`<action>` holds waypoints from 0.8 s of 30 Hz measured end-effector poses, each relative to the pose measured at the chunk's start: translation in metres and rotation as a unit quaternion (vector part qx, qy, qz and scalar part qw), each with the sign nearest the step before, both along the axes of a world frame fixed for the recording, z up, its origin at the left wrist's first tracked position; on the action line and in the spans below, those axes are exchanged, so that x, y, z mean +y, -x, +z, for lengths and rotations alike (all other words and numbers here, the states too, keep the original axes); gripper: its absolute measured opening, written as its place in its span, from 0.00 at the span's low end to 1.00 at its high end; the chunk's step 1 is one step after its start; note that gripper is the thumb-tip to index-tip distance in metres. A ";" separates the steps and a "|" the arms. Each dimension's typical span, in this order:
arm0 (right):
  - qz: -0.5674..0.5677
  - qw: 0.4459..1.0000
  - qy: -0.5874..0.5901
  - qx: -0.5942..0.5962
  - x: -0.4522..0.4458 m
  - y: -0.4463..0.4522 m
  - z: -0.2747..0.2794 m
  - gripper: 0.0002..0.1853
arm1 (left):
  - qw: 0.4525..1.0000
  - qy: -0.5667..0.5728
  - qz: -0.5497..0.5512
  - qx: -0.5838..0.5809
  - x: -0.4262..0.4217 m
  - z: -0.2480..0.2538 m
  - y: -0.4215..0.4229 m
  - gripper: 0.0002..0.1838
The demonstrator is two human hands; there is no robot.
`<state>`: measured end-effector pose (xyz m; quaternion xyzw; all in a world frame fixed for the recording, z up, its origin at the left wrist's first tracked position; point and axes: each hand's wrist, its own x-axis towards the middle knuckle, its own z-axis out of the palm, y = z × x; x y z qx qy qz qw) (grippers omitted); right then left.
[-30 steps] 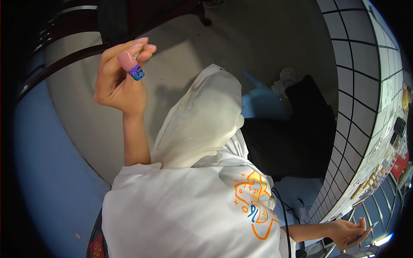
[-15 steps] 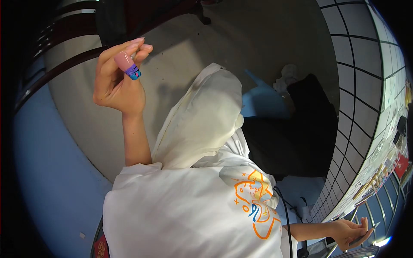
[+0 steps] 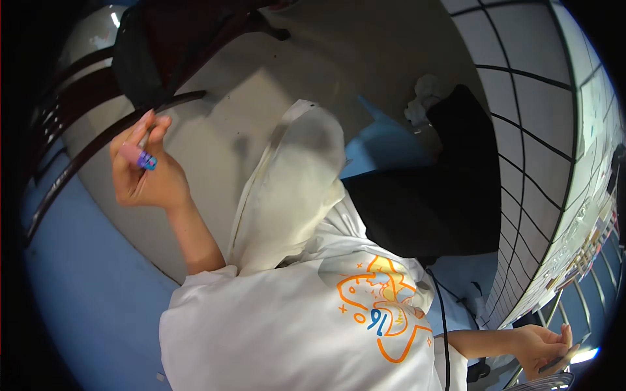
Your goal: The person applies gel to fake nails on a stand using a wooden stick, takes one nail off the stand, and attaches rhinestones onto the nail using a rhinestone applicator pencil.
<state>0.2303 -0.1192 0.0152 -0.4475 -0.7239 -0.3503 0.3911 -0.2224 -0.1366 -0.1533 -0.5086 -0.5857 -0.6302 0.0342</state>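
On the left of the view, my left hand (image 3: pixel 153 181) is raised with its fingers bent together, pinching an oversized false nail (image 3: pixel 132 154). The nail is pink with a purple and blue patterned tip, and part of it is behind my fingers. At the lower right, my right hand (image 3: pixel 536 345) has its fingers closed on a thin dark tool (image 3: pixel 559 360) whose exact kind I cannot make out. The tool points up and right, far from the nail. My white shirt (image 3: pixel 261 332) with an orange print lies between the two arms.
A dark wooden chair (image 3: pixel 189 39) stands at the upper left. A white surface with a black grid (image 3: pixel 544 39) runs down the right, with small items along it. Metal bars (image 3: pixel 590 306), a black cable (image 3: pixel 443 326), a black shape (image 3: pixel 430 208) and a blue piece (image 3: pixel 391 140) are nearby.
My left hand with the false nail has moved left and down in the view. My right hand has shifted slightly right. The whole view has turned a little.
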 end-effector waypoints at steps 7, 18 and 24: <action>0.013 1.000 -0.012 0.018 -0.001 -0.015 0.000 0.08 | 0.999 0.015 -0.049 0.015 0.023 0.003 -0.011 0.06; -0.059 0.994 0.025 0.094 -0.019 -0.017 -0.006 0.12 | 0.992 0.008 -0.126 0.004 0.023 0.014 -0.024 0.08; -0.029 0.995 -0.029 0.089 -0.017 -0.013 -0.004 0.12 | 0.985 0.023 -0.170 -0.024 0.032 0.028 -0.041 0.07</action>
